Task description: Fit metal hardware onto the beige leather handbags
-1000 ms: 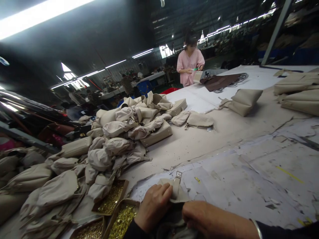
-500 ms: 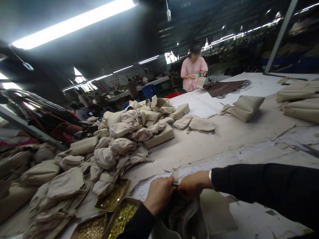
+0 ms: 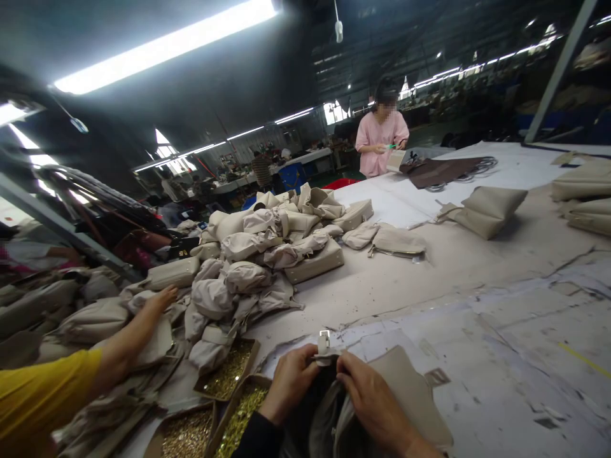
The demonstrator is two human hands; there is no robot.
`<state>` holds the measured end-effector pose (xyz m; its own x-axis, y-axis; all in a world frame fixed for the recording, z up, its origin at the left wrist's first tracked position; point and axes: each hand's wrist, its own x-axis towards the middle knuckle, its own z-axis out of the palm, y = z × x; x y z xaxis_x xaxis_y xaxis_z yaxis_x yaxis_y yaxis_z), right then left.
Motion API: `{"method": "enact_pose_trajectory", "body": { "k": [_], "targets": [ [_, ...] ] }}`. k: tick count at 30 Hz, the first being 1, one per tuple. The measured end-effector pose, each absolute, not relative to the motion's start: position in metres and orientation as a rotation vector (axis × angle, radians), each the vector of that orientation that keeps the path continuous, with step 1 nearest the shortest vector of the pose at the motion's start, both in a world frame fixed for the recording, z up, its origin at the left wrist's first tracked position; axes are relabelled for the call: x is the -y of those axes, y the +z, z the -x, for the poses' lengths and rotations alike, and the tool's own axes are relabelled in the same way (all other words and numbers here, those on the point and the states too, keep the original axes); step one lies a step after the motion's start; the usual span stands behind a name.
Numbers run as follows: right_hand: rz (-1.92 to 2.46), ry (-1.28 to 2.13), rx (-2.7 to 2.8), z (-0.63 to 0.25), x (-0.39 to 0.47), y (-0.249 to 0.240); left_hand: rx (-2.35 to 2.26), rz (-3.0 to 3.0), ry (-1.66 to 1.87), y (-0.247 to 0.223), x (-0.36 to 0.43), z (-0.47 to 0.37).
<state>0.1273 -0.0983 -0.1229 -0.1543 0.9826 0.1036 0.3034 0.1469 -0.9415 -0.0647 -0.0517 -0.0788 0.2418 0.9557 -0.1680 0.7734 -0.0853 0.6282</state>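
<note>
My left hand (image 3: 289, 382) and my right hand (image 3: 375, 397) both grip the open top of a beige leather bag (image 3: 410, 394) at the near edge of the table. A small metal clasp (image 3: 324, 342) sticks up between my thumbs. The bag's dark lining shows below my hands. Two cardboard boxes of small gold fittings (image 3: 228, 369) sit just left of my left hand.
A big heap of beige bags (image 3: 258, 254) covers the table's left side. A co-worker's arm in a yellow sleeve (image 3: 86, 369) reaches into it from the left. More bags (image 3: 487, 210) lie far right. A person in pink (image 3: 382, 137) stands at the far end.
My right arm has drawn back and my right hand now grips the bag's opening nearer me. A co-worker's arm in yellow has come in from the left. The view shifted slightly.
</note>
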Motion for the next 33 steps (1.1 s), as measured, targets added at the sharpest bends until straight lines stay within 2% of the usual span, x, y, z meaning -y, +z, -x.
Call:
{"method": "enact_pose_trajectory", "body": {
  "k": [6,10,16,33],
  "targets": [
    [1.208,1.117,1.472,-0.13,0.088,-0.136,-1.529,-2.276,0.143,-0.078,0.062,0.065],
    [1.178,1.13,1.472,-0.123,0.076,-0.128,-1.609,-2.269,0.319,-0.085,0.063,0.07],
    [1.138,1.127,1.498,-0.114,0.064,-0.12,-1.434,-2.011,0.695,-0.092,0.06,0.078],
    [1.005,1.082,1.732,-0.13,0.068,-0.131,-1.518,-1.183,0.769,-0.102,0.036,0.053]
  ]
}}
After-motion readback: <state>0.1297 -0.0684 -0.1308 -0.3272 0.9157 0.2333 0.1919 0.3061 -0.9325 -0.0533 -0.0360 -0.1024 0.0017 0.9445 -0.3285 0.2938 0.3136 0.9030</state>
